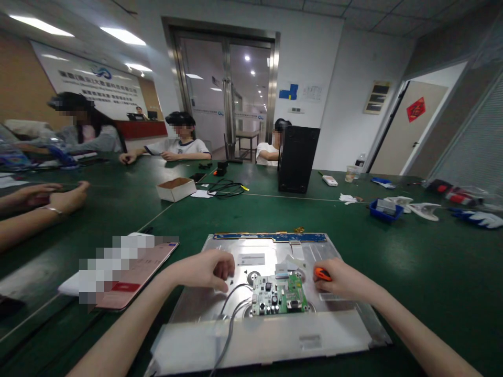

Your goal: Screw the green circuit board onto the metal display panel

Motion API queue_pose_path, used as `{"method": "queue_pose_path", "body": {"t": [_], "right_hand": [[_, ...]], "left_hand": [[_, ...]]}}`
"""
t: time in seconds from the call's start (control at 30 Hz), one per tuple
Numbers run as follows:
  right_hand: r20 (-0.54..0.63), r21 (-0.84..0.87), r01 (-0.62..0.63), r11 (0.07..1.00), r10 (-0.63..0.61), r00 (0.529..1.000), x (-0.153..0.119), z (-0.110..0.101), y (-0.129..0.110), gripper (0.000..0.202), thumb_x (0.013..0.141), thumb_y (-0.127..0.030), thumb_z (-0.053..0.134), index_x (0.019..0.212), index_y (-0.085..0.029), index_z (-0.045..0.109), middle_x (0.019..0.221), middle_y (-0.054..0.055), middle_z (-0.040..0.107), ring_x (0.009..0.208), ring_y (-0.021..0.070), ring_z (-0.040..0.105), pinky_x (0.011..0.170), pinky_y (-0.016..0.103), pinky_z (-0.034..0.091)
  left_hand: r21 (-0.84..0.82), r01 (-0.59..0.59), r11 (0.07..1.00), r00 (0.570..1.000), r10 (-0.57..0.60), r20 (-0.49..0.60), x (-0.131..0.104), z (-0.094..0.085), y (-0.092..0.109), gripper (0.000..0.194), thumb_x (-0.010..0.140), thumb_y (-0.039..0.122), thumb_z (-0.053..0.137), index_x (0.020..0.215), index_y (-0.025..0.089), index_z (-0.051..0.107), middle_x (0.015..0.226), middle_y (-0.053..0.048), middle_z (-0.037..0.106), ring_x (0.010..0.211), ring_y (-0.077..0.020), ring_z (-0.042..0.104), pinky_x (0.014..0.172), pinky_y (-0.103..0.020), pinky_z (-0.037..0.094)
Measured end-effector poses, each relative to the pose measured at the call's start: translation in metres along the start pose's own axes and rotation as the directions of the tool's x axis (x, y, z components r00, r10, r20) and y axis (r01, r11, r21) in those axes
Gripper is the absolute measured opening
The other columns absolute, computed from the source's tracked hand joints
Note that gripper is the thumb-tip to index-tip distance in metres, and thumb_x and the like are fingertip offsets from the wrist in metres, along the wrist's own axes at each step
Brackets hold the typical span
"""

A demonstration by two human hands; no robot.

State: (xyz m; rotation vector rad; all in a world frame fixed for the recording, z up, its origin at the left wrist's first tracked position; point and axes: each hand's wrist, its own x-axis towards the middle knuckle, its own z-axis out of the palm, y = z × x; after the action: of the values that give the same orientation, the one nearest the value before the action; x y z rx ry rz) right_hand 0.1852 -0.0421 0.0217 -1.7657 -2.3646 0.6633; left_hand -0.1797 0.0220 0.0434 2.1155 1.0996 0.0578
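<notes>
A flat metal display panel (283, 256) lies back side up on the table in front of me. Fixed near its middle is a green circuit board (279, 294), with grey cables (231, 327) running from its left side to the near edge. A narrow blue board (271, 237) lines the far edge. My left hand (212, 269) hovers over or rests on the panel's left part, fingers loosely curled, thumb apart, nothing visible between them. My right hand (340, 277), over the panel's right part, is closed around an orange-and-black tool handle (323, 274); its tip is hidden.
Left of the panel lies a pink box (137, 275) with a white item on it. Farther off are a small open carton (176, 189), black cables (226, 188), a black speaker-like box (298, 159) and a blue tray (385, 209). Other people sit around the green table (416, 262).
</notes>
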Motion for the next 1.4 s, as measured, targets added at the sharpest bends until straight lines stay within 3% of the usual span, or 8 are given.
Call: {"method": "queue_pose_path", "body": {"t": [0.13,0.33,0.4,0.53,0.67,0.83,1.0,1.4], "right_hand": [[-0.014,-0.043,0.015,0.999,-0.016,1.0,0.014,-0.003,-0.001,0.012,0.083,-0.013,0.06,0.075,-0.016,0.068,0.074,0.004,0.069,0.069,0.0175,0.06,0.064,0.026,0.04],[-0.039,-0.048,0.048,0.998,-0.05,0.998,0.043,-0.012,-0.001,0.008,0.078,-0.012,0.065,0.072,-0.017,0.066,0.076,0.003,0.069,0.072,0.0179,0.06,0.066,0.025,0.039],[-0.051,-0.023,0.07,0.997,-0.071,0.996,0.046,-0.01,0.002,0.005,0.079,-0.013,0.065,0.08,-0.017,0.068,0.084,0.004,0.072,0.078,0.019,0.063,0.07,0.026,0.042],[-0.09,0.02,0.112,0.993,-0.11,0.99,0.041,-0.004,0.009,0.021,0.085,-0.016,0.062,0.105,-0.018,0.07,0.1,0.007,0.074,0.09,0.0219,0.067,0.08,0.03,0.047],[-0.116,0.038,0.147,0.988,-0.142,0.983,0.037,0.003,0.01,0.027,0.087,-0.019,0.063,0.113,-0.019,0.07,0.108,0.01,0.074,0.099,0.0251,0.068,0.087,0.034,0.048],[-0.14,0.038,0.185,0.982,-0.178,0.974,0.037,0.007,-0.001,0.013,0.09,-0.018,0.062,0.098,-0.019,0.072,0.099,0.008,0.075,0.093,0.0233,0.068,0.083,0.031,0.047],[-0.145,0.009,0.186,0.983,-0.183,0.972,0.038,0.008,-0.006,0.009,0.09,-0.016,0.063,0.083,-0.017,0.068,0.087,0.007,0.073,0.081,0.0202,0.065,0.073,0.027,0.044],[-0.169,-0.043,0.141,0.989,-0.146,0.975,0.042,0.013,-0.004,0.01,0.09,-0.016,0.062,0.082,-0.017,0.068,0.088,0.007,0.072,0.082,0.0208,0.065,0.075,0.028,0.044]], "left_hand": [[0.024,0.029,0.999,0.999,-0.03,0.015,0.001,0.004,0.001,0.029,0.064,0.032,0.074,0.089,0.019,0.067,0.076,0.001,0.064,0.072,-0.0194,0.061,0.061,-0.027,0.043],[0.017,0.004,1.0,1.0,-0.005,0.024,0.004,0.008,0.005,0.022,0.069,0.035,0.071,0.083,0.019,0.068,0.072,0.001,0.061,0.069,-0.0185,0.058,0.06,-0.027,0.041],[0.007,0.003,1.0,1.0,-0.003,0.02,0.005,0.008,0.005,0.022,0.07,0.036,0.071,0.083,0.018,0.069,0.072,0.001,0.061,0.069,-0.0182,0.057,0.06,-0.027,0.041],[0.001,0.004,1.0,1.0,-0.004,-0.015,0.008,0.01,0.005,0.021,0.072,0.037,0.069,0.081,0.018,0.069,0.07,0.001,0.061,0.067,-0.0177,0.056,0.059,-0.027,0.04],[0.024,-0.004,1.0,0.997,0.005,-0.078,0.014,0.016,0.002,0.021,0.075,0.038,0.067,0.083,0.018,0.067,0.07,0.001,0.06,0.066,-0.0174,0.055,0.059,-0.026,0.039],[0.1,-0.033,0.994,0.976,0.054,-0.209,0.02,0.023,0.001,0.023,0.078,0.033,0.064,0.096,0.019,0.065,0.076,0.0,0.062,0.07,-0.0184,0.057,0.065,-0.027,0.042],[0.162,-0.127,0.979,0.96,0.162,-0.228,0.023,0.027,0.004,0.018,0.083,0.027,0.061,0.095,0.018,0.07,0.09,-0.005,0.067,0.079,-0.0201,0.06,0.072,-0.029,0.044],[0.206,-0.176,0.963,0.924,0.233,-0.302,0.034,0.034,-0.004,0.013,0.087,0.021,0.056,0.083,0.018,0.067,0.085,-0.006,0.068,0.08,-0.0207,0.061,0.075,-0.03,0.045]]}}
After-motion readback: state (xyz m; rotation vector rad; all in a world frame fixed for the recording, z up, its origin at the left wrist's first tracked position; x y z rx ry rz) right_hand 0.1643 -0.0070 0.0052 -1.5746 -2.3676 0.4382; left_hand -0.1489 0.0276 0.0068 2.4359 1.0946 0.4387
